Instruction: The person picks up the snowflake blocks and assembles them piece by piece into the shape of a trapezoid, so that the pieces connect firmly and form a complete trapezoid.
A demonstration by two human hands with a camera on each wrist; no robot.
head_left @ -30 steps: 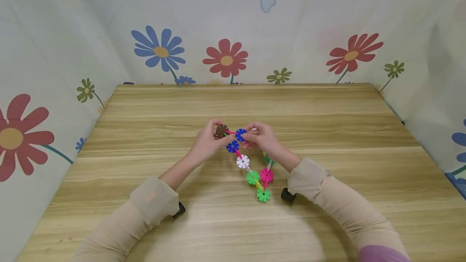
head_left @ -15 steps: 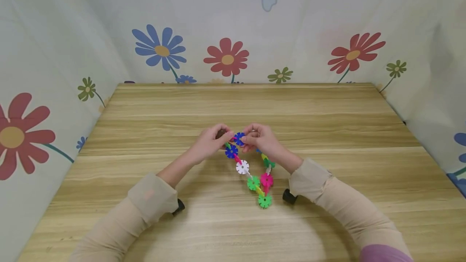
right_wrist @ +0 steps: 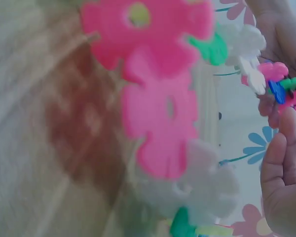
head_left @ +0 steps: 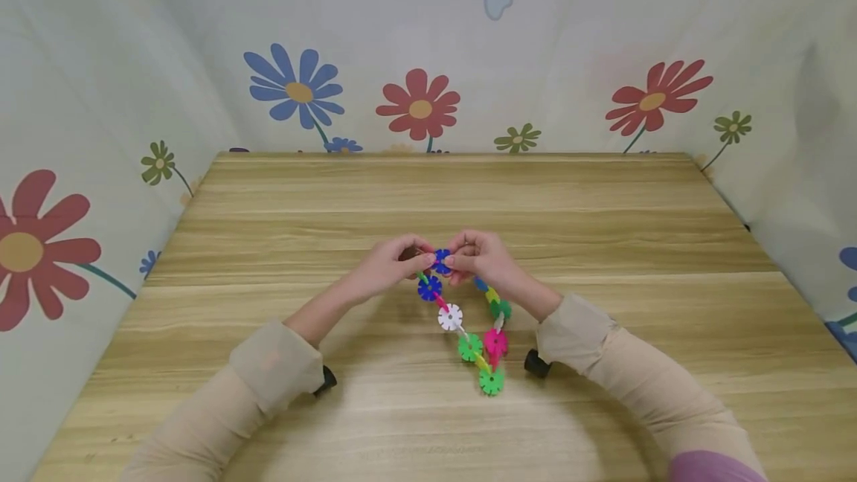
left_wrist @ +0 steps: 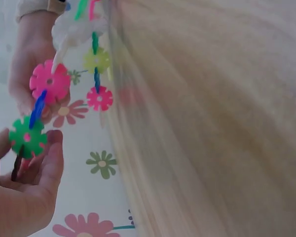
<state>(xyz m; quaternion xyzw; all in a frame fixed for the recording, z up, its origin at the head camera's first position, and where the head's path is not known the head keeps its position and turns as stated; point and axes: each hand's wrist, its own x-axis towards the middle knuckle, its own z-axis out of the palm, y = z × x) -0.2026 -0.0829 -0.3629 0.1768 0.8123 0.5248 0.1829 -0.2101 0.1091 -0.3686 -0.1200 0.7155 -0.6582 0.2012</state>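
Note:
A chain of notched plastic snowflake discs hangs between the hands in the head view. My right hand (head_left: 487, 262) pinches a blue disc (head_left: 442, 261) between thumb and fingers. Close against its left side, my left hand (head_left: 396, 268) grips the adjoining part of the chain, its fingers covering that piece. Below run another blue disc (head_left: 430, 288), a white disc (head_left: 450, 317) and a green disc (head_left: 470, 347), down to a bright green disc (head_left: 492, 381). From there a pink disc (head_left: 495, 342) leads back up toward the right hand. In the left wrist view, a dark green disc (left_wrist: 28, 137) sits at the left fingertips.
A wood-grain table (head_left: 335, 199) lies beneath the hands. Behind and beside it hangs a pale cloth (head_left: 549, 43) printed with flowers. Black wrist cameras show under both cuffs, the left camera (head_left: 326, 381) and the right camera (head_left: 537, 364).
My left hand has closed in on the right hand's blue disc. The brown disc and most of the pink piece beside it are now covered by its fingers. The chain's lower end hangs slightly lower.

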